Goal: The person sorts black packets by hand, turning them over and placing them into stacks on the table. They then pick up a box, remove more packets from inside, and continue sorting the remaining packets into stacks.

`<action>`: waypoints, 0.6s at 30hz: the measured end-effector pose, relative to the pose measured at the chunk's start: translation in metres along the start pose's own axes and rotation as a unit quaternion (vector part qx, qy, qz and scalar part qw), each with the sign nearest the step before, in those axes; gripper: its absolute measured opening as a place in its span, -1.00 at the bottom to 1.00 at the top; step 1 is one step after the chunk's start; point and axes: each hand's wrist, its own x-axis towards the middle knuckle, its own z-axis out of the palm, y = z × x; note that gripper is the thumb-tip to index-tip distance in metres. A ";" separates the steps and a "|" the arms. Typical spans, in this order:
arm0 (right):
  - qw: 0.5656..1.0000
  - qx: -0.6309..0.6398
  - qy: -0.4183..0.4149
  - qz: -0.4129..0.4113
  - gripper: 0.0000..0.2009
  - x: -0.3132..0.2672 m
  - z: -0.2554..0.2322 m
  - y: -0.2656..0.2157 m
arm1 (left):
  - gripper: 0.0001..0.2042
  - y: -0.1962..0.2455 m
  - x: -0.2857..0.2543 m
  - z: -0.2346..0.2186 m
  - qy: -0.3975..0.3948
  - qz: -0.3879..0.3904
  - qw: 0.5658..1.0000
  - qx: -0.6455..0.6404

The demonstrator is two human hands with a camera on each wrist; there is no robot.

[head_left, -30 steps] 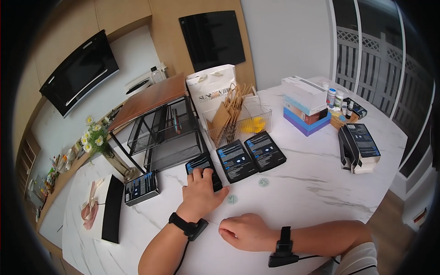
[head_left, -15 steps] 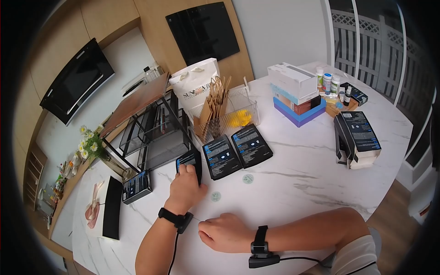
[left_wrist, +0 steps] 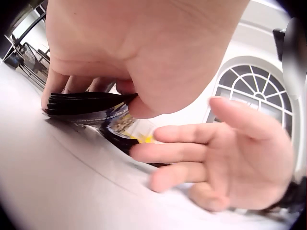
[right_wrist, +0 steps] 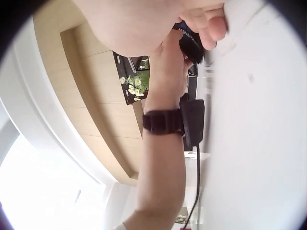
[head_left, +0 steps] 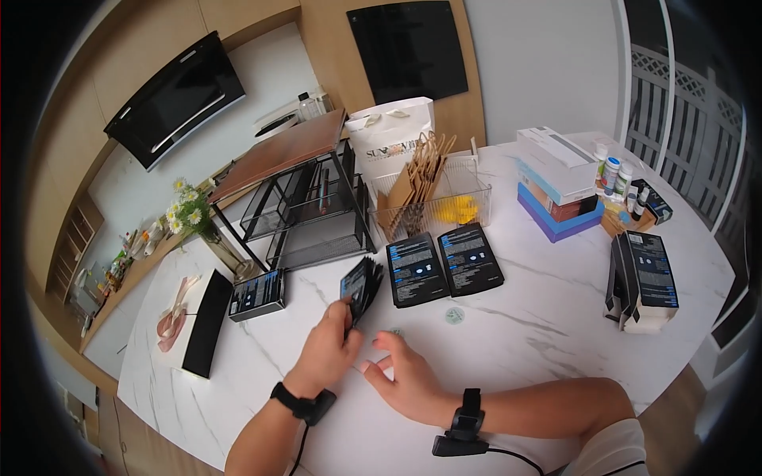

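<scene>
My left hand (head_left: 321, 353) grips a stack of thin black packets (head_left: 362, 284) with blue and white print, its near end between thumb and fingers. In the left wrist view, the layered edges of the packets (left_wrist: 79, 106) fan slightly under the palm. Just right of it, my right hand (head_left: 413, 387) holds nothing, with thumb and fingers spread and loosely bent toward the left hand. Two more piles of black packets, a left pile (head_left: 414, 270) and a right pile (head_left: 473, 259), lie side by side on the marble-patterned table (head_left: 524, 381).
Left are a small black box (head_left: 258, 295), a white-and-black box with pink ribbon (head_left: 178, 325) and a flower vase (head_left: 226, 250). Behind stand a mesh rack (head_left: 317, 238) and a clear bin (head_left: 444, 214). At right stand black boxes (head_left: 647, 274) and stacked boxes (head_left: 556, 170).
My left hand, earlier lying over the packet stack, now grips it and has tilted it up off the table. My right hand has uncurled and moved closer to the left hand.
</scene>
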 end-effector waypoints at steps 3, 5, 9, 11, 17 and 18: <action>0.996 0.056 0.051 0.054 -0.38 0.001 0.001 -0.001 | -0.76 0.017 -0.032 0.004 0.032 0.043 0.994 -0.095; 0.995 0.083 0.024 0.054 -0.35 0.001 -0.003 -0.002 | -0.72 0.032 -0.048 0.008 0.011 0.045 0.991 -0.122; 0.990 0.132 0.019 0.046 -0.45 0.001 -0.005 0.004 | -0.62 0.034 -0.061 0.001 -0.088 0.101 0.983 -0.123; 0.988 0.142 0.011 0.062 -0.49 0.002 -0.008 0.006 | -0.60 0.016 -0.061 0.002 -0.089 0.095 0.978 -0.161; 0.999 0.020 0.034 0.018 -0.55 0.002 -0.005 -0.013 | -0.33 -0.012 -0.064 -0.010 -0.018 -0.033 0.947 -0.317; 1.000 0.000 0.019 0.025 -0.56 0.004 -0.005 -0.017 | -0.26 -0.021 -0.062 -0.010 0.043 -0.055 0.946 -0.316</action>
